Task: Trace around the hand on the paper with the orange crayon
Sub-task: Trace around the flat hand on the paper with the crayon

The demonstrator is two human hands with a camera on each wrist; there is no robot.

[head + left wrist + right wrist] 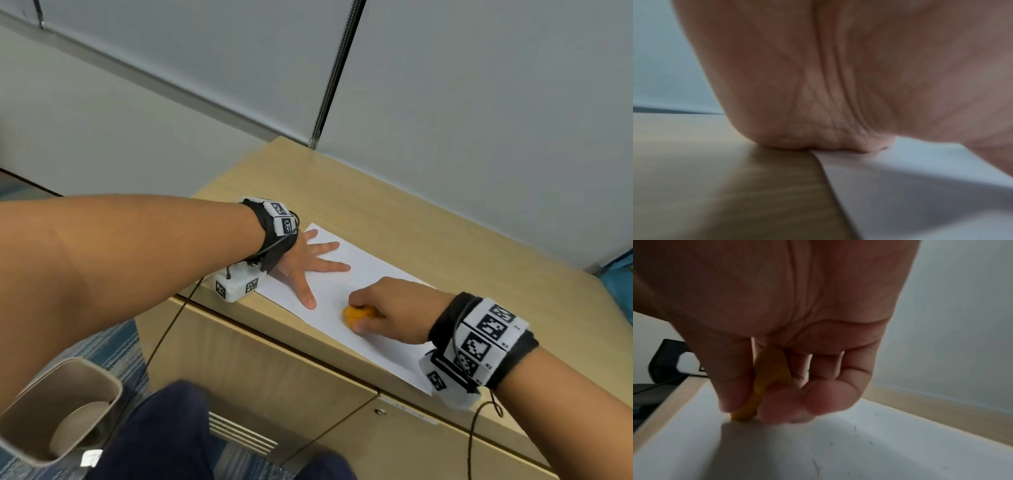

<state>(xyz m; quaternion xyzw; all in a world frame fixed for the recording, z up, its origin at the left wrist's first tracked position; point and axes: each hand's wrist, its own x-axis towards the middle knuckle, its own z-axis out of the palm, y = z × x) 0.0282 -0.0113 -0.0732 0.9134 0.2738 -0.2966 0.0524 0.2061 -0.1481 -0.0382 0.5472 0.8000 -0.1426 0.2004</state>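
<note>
Head view: the left hand (301, 262) is lying flat, fingers spread, pinning the thin white paper sheet (346, 284); the right hand (394, 308) is pinching a chunky orange egg-shaped crayon (358, 317) on the paper near the thumb. Light, stiff and probably waxy-slick, it is best gripped round its middle.

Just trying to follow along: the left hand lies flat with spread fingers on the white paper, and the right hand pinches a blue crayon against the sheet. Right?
Nearly. The crayon is orange, not blue: the head view shows the rounded orange crayon pinched in the right hand, and the right wrist view shows its tip on the white sheet of paper. The left hand does lie flat, fingers spread.
</note>
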